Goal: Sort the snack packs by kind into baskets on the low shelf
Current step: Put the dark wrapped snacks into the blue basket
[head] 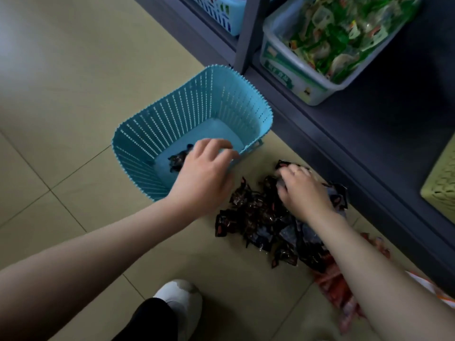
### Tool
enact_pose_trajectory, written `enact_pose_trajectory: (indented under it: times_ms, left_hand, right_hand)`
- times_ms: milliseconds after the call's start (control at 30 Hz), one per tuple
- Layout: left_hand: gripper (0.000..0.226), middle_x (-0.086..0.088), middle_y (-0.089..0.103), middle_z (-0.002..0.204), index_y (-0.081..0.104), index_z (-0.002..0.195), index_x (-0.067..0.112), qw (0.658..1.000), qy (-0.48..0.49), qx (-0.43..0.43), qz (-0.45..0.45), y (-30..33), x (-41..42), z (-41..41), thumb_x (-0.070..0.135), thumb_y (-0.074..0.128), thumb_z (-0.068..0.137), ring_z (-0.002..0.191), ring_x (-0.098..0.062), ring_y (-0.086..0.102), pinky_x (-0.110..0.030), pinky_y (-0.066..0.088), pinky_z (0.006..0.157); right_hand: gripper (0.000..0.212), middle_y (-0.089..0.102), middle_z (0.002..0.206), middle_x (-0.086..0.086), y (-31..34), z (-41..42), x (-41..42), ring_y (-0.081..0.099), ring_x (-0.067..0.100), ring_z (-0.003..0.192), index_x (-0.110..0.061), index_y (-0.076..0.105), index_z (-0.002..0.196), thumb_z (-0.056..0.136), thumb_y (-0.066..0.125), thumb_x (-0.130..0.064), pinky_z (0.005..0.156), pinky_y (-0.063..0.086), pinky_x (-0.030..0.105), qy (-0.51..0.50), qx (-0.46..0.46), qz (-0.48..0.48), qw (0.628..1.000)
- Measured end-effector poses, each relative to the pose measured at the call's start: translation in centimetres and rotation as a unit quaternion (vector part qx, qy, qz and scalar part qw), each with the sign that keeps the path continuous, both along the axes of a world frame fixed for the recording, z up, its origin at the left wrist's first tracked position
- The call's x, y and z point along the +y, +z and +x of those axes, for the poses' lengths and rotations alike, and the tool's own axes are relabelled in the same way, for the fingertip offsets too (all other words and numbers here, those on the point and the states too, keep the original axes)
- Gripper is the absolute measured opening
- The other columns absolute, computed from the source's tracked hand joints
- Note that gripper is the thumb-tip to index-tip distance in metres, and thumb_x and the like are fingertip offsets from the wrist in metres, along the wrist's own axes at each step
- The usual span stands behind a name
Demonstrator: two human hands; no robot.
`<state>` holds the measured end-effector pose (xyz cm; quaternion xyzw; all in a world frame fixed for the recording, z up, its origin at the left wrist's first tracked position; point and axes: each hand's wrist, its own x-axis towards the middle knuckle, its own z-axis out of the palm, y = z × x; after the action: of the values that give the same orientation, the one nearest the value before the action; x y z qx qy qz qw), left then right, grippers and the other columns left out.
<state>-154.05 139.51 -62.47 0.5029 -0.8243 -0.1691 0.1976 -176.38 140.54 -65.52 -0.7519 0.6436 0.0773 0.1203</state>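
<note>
A light blue slatted basket (172, 114) stands on the floor tiles beside the dark low shelf (344, 148). A few black snack packs (177, 159) lie on its bottom. My left hand (204, 178) hangs over the basket's near rim, fingers loosely curled and holding nothing. A pile of black snack packs (258, 217) lies on the floor to the right. My right hand (305, 190) is on the far side of that pile, fingers curled round black packs. Red snack packs (332, 284) lie under my right forearm.
On the shelf stands a clear tub (290, 77) full of green snack packs (344, 33). Another blue basket (221, 11) sits at the top, a green basket (440, 188) at the right edge. My white shoe (179, 303) is at the bottom.
</note>
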Motion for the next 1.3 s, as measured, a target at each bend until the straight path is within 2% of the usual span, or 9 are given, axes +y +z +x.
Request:
enact_pose_trajectory:
  times_ms: [67, 167, 333, 467, 567, 700, 900, 1100, 1300]
  left_hand:
    - [0.032, -0.012, 0.059, 0.113, 0.062, 0.105, 0.007, 0.996, -0.088, -0.016, -0.025, -0.3, 1.3, -2.1, 0.02, 0.044, 0.081, 0.102, -0.036, 0.053, -0.042, 0.048, 0.084]
    - [0.039, -0.011, 0.058, 0.116, 0.059, 0.113, 0.008, 0.989, -0.147, -0.027, 0.015, -2.3, 3.0, -4.5, 0.022, 0.04, 0.082, 0.1, -0.033, 0.056, -0.039, 0.053, 0.076]
    - [0.064, -0.016, 0.02, 0.149, 0.028, 0.143, 0.017, 0.942, -0.154, -0.238, 0.18, -6.5, 1.6, -5.5, 0.011, 0.054, 0.085, 0.135, -0.032, 0.025, -0.044, 0.036, 0.106]
    - [0.051, -0.019, 0.06, 0.118, 0.065, 0.114, 0.013, 0.906, -0.233, -0.348, 0.051, -9.1, 0.1, -5.2, 0.022, 0.068, 0.064, 0.109, -0.034, 0.058, -0.04, 0.051, 0.085]
    - [0.042, -0.021, 0.061, 0.104, 0.064, 0.106, 0.007, 0.911, -0.271, -0.305, 0.054, -10.3, 0.2, -5.3, 0.016, 0.033, 0.078, 0.101, -0.036, 0.06, -0.04, 0.051, 0.08]
    - [0.043, -0.019, 0.042, 0.128, 0.033, 0.137, 0.011, 0.888, -0.215, -0.383, 0.138, -10.5, 0.0, -5.5, 0.014, 0.041, 0.094, 0.119, -0.036, 0.042, -0.041, 0.041, 0.089]
    - [0.041, -0.01, 0.06, 0.101, 0.041, 0.12, 0.012, 0.923, -0.06, -0.202, 0.321, -7.0, 0.1, -4.6, 0.032, 0.059, 0.089, 0.088, -0.03, 0.061, -0.04, 0.052, 0.073]
    - [0.047, 0.005, 0.064, 0.083, 0.041, 0.102, 0.024, 0.986, -0.008, 0.081, 0.147, 4.7, 1.8, -2.1, 0.058, 0.049, 0.07, 0.07, -0.021, 0.061, -0.033, 0.051, 0.059]
    - [0.039, 0.002, 0.055, 0.087, 0.043, 0.11, 0.011, 0.966, 0.206, 0.11, 0.114, 3.2, -2.5, 1.7, 0.035, 0.061, 0.086, 0.076, -0.026, 0.059, -0.037, 0.05, 0.067]
  right_hand:
    - [0.052, 0.033, 0.145, 0.008, -1.8, -1.9, 1.8, 0.033, 0.03, 0.132, -0.017, 0.036, 0.139, 0.093, 0.048, -0.037, 0.106, 0.029, 0.04, -0.015, 0.035, 0.154, 0.987]
    - [0.066, 0.007, 0.156, 0.008, -3.6, -2.6, 3.0, 0.023, 0.032, 0.138, -0.023, 0.026, 0.145, 0.089, 0.055, -0.041, 0.111, 0.02, 0.04, -0.01, 0.047, 0.167, 0.985]
    - [0.054, 0.022, 0.146, 0.011, -4.6, -1.0, 2.3, 0.037, 0.033, 0.123, -0.025, 0.038, 0.137, 0.086, 0.057, -0.023, 0.102, 0.029, 0.038, 0.048, 0.115, 0.095, 0.988]
    - [0.063, 0.024, 0.148, 0.007, -5.3, -1.2, 1.5, 0.032, 0.033, 0.126, -0.025, 0.026, 0.145, 0.089, 0.055, -0.022, 0.107, 0.026, 0.039, 0.11, 0.138, 0.147, 0.973]
    - [0.068, 0.025, 0.15, 0.005, -5.7, -1.4, 1.9, 0.028, 0.037, 0.13, -0.024, 0.013, 0.148, 0.092, 0.05, -0.016, 0.11, 0.021, 0.04, 0.114, 0.163, 0.171, 0.965]
    - [0.062, 0.025, 0.148, 0.008, -5.8, -1.7, 2.0, 0.032, 0.038, 0.127, -0.02, 0.027, 0.142, 0.088, 0.051, -0.003, 0.108, 0.027, 0.04, 0.108, 0.164, 0.182, 0.964]
    - [0.043, 0.043, 0.132, 0.009, -3.1, -2.3, 1.8, 0.05, 0.033, 0.112, -0.012, 0.045, 0.129, 0.088, 0.057, -0.021, 0.084, 0.046, 0.037, -0.013, -0.046, 0.106, 0.993]
    - [0.029, 0.06, 0.101, 0.0, 4.3, 1.1, -0.8, 0.057, 0.014, 0.09, -0.016, 0.057, 0.109, 0.083, 0.064, -0.025, 0.075, 0.043, 0.025, -0.155, -0.374, -0.073, 0.911]
    - [0.041, 0.055, 0.121, 0.009, 5.1, 6.0, -5.0, 0.056, 0.03, 0.103, -0.009, 0.052, 0.123, 0.087, 0.062, -0.025, 0.08, 0.04, 0.033, 0.081, -0.218, -0.106, 0.967]
